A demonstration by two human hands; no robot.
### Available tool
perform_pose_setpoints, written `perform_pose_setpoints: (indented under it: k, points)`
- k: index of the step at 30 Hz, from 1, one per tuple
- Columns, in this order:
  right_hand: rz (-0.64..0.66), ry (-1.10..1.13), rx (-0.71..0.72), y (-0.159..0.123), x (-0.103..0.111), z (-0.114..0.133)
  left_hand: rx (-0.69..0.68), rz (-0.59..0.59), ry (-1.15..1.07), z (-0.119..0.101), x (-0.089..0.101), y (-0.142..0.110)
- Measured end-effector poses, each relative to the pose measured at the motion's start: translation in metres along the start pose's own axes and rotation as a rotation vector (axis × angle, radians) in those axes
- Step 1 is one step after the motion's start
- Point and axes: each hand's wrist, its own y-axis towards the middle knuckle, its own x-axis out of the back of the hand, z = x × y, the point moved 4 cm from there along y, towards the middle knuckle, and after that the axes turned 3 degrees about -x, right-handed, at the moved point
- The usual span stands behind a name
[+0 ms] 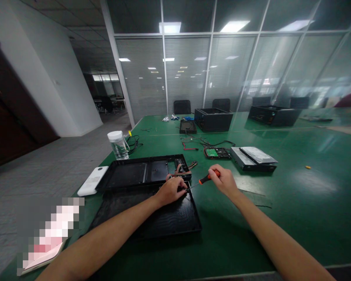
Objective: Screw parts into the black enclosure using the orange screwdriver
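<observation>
My right hand (222,178) is closed round the orange-and-black handle of a screwdriver (205,179), whose shaft slants down to the left. The screwdriver's tip ends at the fingers of my left hand (174,190). Those fingers are pinched together at the far right part of a black panel (163,218), a shallow tray-like piece lying on the table. What they hold is too small to make out. Just beyond lies a second black panel (131,175) with a striped ribbon cable (179,171) at its right end.
On the green table (310,203), a drive with a green circuit board (213,152) and a silver-topped drive (253,159) lie to the right. A water bottle (118,146) and a white power bank (93,181) stand left. Black computer cases (213,120) are at the back.
</observation>
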Motion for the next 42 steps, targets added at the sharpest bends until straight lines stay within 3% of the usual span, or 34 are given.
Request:
perform_pose_setpoints:
  k: [10,17,22,26,30,39,42]
  points:
    - [0.024,-0.134,0.053,0.0,0.0,-0.001,-0.03,-0.03,0.036,0.0,-0.001,-0.001]
    - [0.325,-0.509,0.207,0.021,0.013,0.061,-0.049,-0.045,0.035,0.001,-0.003,-0.001]
    - [0.501,-0.455,0.27,0.045,0.003,0.097,-0.019,-0.049,0.045,0.002,-0.003,-0.001]
    - [0.492,-0.647,0.195,0.061,-0.004,0.102,-0.025,-0.056,0.039,0.002,-0.002,-0.001]
    - [0.558,-0.617,0.221,0.064,-0.007,0.107,-0.024,-0.052,0.04,0.002,-0.002,-0.001]
    - [0.532,-0.687,0.112,0.063,-0.004,0.101,-0.039,-0.054,0.056,0.0,-0.002,-0.001]
    - [0.532,-0.676,0.149,0.061,-0.004,0.1,-0.031,-0.057,0.076,0.0,-0.002,-0.002]
